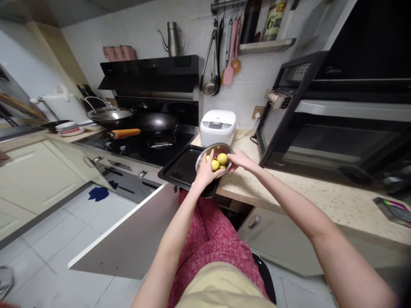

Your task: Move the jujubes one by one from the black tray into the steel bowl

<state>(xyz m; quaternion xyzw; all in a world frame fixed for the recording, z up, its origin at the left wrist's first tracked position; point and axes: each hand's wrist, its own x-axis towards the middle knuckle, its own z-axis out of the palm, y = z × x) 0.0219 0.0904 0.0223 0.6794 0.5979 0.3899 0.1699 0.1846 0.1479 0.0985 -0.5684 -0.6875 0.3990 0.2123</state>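
Both hands hold a round metal bowl (pixel 230 148) with several round yellow-green fruits (pixel 221 158) in it; their exact kind is unclear. My left hand (pixel 204 173) is at its near left side, fingers reaching over the rim and thumb along the front. On the right, my right hand (pixel 239 160) grips the rim, its fingers partly hidden by the bowl. Something small and reddish lies among the fruits, too little of it showing to name. Below and left of the bowl is a black baking tray (pixel 181 167), partly covered by it. A white rice cooker (pixel 218 128) stands just behind.
On the left, a black hob (pixel 135 149) carries a wok (pixel 157 122) and a glass-lidded pan (pixel 111 114). An open cabinet door (pixel 128 235) juts out at my left leg. An oven (pixel 346 145) stands on the speckled counter (pixel 289 188). Utensils hang from a wall rail.
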